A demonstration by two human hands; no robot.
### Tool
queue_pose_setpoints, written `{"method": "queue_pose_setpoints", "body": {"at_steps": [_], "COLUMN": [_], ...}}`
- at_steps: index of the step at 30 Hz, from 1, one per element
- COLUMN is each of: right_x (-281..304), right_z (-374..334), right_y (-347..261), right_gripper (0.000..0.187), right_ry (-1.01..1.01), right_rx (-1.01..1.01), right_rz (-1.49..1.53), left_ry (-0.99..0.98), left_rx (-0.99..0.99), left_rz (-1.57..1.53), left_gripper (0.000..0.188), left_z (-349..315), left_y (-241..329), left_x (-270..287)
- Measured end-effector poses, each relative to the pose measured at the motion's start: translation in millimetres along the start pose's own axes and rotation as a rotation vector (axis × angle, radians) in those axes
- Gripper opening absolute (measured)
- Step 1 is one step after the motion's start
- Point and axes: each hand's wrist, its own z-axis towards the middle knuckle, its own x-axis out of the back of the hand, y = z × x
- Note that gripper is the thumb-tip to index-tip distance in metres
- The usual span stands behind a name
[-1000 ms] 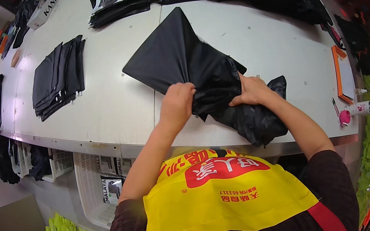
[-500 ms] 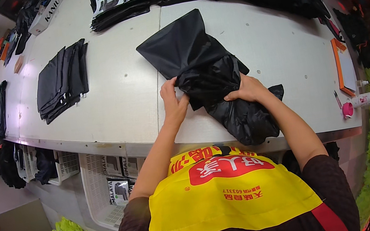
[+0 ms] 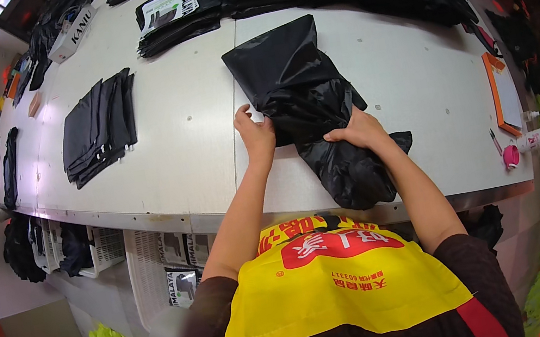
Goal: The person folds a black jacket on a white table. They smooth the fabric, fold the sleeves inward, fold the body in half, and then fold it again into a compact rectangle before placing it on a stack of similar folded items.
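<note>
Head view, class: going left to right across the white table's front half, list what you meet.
Stack of folded black cloths → left hand → black plastic bag → right hand → orange-framed board

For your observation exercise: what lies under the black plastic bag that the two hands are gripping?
The black plastic bag lies on the white table, its lower end drooping over the near edge. Left hand and right hand press it; anything beneath is covered.
</note>
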Motion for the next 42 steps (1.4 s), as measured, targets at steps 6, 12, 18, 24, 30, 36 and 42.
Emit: {"method": "queue_pose_setpoints", "body": {"at_steps": [6, 12, 18, 24, 30, 36, 42], "right_x": [-1, 1, 2, 1, -9, -25, -8], "right_z": [-1, 0, 2, -9, -8, -2, -20], "right_y": [-3, -1, 4, -2, 13, 3, 0], "right_gripper": [0.107, 0.107, 0.103, 0.093, 0.091, 0.078, 0.056], "right_ry": [0.023, 0.035, 0.053, 0.1, 0.088, -0.005, -0.166], "right_rx": [0.007, 0.004, -0.033, -0.088, -0.044, 0.123, 0.11], "right_rz": [0.008, 0.011, -0.045, 0.012, 0.204, 0.747, 1.152], "left_ry": [-0.19, -0.213, 0.048, 0.049, -0.134, -0.218, -0.291], "left_rx": [-0.084, -0.079, -0.356, -0.959, -1.01, -0.917, -0.681], "left_rz": [0.131, 0.029, -0.101, 0.307, 0.571, 0.328, 0.176], "left_gripper": [0.009, 0.012, 0.008, 0.013, 0.018, 0.025, 0.062], "left_z": [12, 20, 7, 7, -2, -38, -48], "left_y": [-16, -21, 30, 79, 42, 33, 5], "left_x": [5, 9, 9, 13, 28, 23, 51]}}
